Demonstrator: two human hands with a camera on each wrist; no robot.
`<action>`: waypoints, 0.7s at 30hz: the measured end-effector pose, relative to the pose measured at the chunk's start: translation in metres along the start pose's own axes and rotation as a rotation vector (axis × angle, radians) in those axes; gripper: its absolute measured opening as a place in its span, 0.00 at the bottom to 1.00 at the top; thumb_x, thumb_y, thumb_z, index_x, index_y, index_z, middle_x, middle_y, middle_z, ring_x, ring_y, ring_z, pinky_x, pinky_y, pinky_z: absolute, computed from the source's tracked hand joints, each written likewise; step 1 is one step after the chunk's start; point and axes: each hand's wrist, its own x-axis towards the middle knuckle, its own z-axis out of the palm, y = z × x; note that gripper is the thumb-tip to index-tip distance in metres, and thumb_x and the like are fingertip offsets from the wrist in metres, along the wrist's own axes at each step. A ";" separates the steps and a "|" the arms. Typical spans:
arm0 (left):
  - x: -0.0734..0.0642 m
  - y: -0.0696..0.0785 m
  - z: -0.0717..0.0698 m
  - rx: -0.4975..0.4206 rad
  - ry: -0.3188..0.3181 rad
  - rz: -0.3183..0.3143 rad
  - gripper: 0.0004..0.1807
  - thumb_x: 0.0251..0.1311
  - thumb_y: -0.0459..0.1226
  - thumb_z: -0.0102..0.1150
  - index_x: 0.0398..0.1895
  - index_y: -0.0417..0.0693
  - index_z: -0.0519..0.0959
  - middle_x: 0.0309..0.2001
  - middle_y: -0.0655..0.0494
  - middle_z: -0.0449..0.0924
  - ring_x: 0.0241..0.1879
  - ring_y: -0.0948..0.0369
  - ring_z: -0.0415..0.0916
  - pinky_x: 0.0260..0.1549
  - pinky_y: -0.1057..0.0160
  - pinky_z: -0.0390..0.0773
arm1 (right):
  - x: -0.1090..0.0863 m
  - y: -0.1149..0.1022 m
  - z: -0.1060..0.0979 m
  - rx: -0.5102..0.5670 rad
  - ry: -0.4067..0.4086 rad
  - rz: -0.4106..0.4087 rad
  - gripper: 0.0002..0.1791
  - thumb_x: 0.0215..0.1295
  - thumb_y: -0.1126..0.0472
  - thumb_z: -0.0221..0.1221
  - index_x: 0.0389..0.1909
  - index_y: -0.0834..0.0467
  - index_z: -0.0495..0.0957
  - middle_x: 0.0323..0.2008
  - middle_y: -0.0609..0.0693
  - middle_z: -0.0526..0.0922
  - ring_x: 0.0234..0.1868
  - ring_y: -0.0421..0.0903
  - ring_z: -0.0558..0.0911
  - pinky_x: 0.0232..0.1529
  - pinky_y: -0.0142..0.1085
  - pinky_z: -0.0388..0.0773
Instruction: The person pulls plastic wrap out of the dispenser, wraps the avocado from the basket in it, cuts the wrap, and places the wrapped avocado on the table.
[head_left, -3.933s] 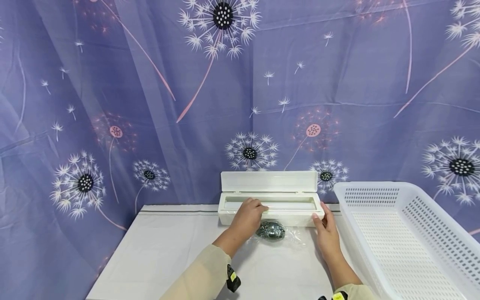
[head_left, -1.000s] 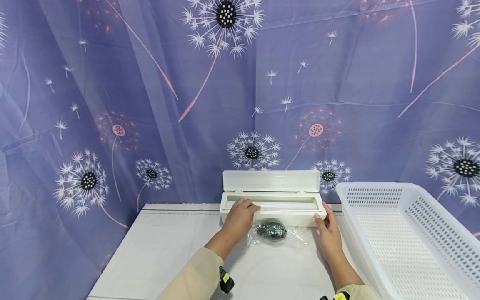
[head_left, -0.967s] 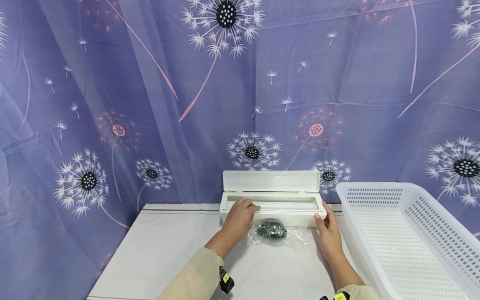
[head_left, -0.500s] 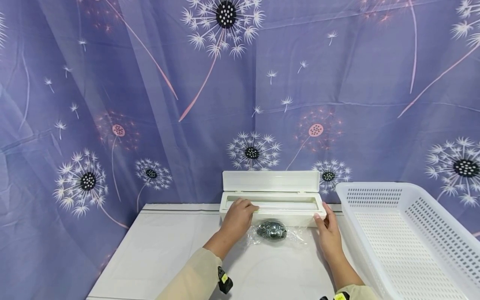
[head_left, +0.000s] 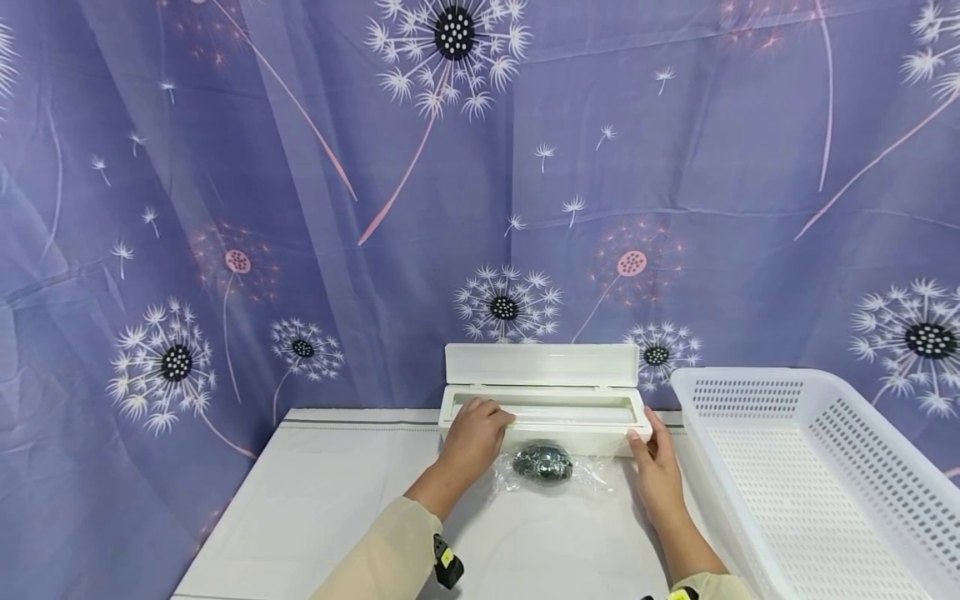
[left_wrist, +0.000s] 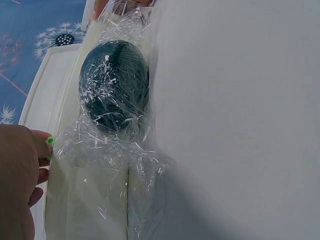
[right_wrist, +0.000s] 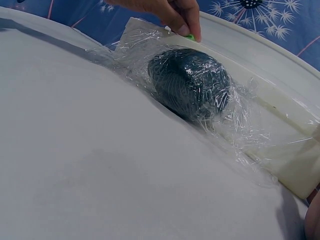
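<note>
A long white cling film box [head_left: 585, 442] stands at the back of the table, its lid [head_left: 542, 364] raised and a pale roll [head_left: 570, 413] inside. With bent fingers my left hand [head_left: 474, 437] pinches a small green slider [left_wrist: 50, 141] on the box's front rim. My right hand [head_left: 657, 471] grips the box's right end, thumb at the front and fingers behind. Against the box front lies a dark green, glossy oval thing [head_left: 543, 463], loosely wrapped in crinkled clear film [right_wrist: 240, 120] that spreads out on both sides.
A white perforated plastic basket [head_left: 738, 467] stands on the right, close beside my right forearm. The table has a white cloth [head_left: 315, 500]. Behind it hangs a purple dandelion-print curtain [head_left: 360, 317].
My left hand has slid left along the box's front rim with the slider. My right hand keeps its grip on the right end. The wrapped thing stays in place.
</note>
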 end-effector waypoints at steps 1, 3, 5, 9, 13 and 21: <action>0.000 0.000 0.000 0.001 -0.003 -0.007 0.09 0.62 0.35 0.67 0.42 0.57 0.88 0.38 0.62 0.85 0.42 0.61 0.79 0.51 0.62 0.78 | 0.000 0.000 0.000 -0.001 -0.003 -0.001 0.35 0.80 0.54 0.48 0.82 0.50 0.46 0.73 0.59 0.62 0.56 0.22 0.64 0.53 0.10 0.61; 0.000 0.000 -0.001 0.001 -0.011 -0.021 0.08 0.63 0.36 0.66 0.42 0.57 0.88 0.38 0.62 0.85 0.42 0.61 0.79 0.52 0.62 0.78 | 0.000 0.001 0.000 0.000 -0.007 -0.004 0.35 0.80 0.54 0.47 0.82 0.50 0.45 0.74 0.59 0.62 0.56 0.21 0.64 0.53 0.10 0.61; 0.000 0.000 -0.002 0.007 -0.027 -0.037 0.07 0.64 0.38 0.66 0.42 0.58 0.88 0.39 0.63 0.85 0.43 0.61 0.79 0.53 0.62 0.78 | 0.000 0.001 0.000 0.000 -0.002 -0.010 0.35 0.80 0.54 0.47 0.82 0.50 0.46 0.73 0.59 0.62 0.56 0.22 0.64 0.53 0.10 0.62; -0.001 0.000 -0.003 0.016 -0.050 -0.061 0.06 0.66 0.41 0.65 0.43 0.60 0.87 0.41 0.64 0.85 0.46 0.61 0.79 0.53 0.60 0.78 | 0.001 0.003 0.000 -0.017 0.011 -0.014 0.35 0.80 0.54 0.48 0.81 0.51 0.47 0.72 0.59 0.63 0.54 0.23 0.64 0.51 0.10 0.62; -0.002 -0.002 -0.003 0.020 -0.058 -0.073 0.06 0.67 0.42 0.63 0.43 0.61 0.87 0.42 0.65 0.85 0.48 0.61 0.79 0.52 0.59 0.78 | 0.001 0.003 0.000 -0.031 0.009 -0.010 0.35 0.80 0.54 0.48 0.81 0.51 0.47 0.73 0.59 0.63 0.54 0.23 0.64 0.51 0.10 0.63; -0.004 -0.005 -0.002 0.010 -0.045 -0.062 0.06 0.67 0.41 0.63 0.43 0.59 0.87 0.42 0.64 0.85 0.48 0.60 0.78 0.53 0.58 0.78 | 0.001 0.002 0.000 -0.033 0.008 -0.008 0.35 0.80 0.54 0.48 0.81 0.51 0.47 0.74 0.60 0.62 0.54 0.23 0.64 0.52 0.10 0.62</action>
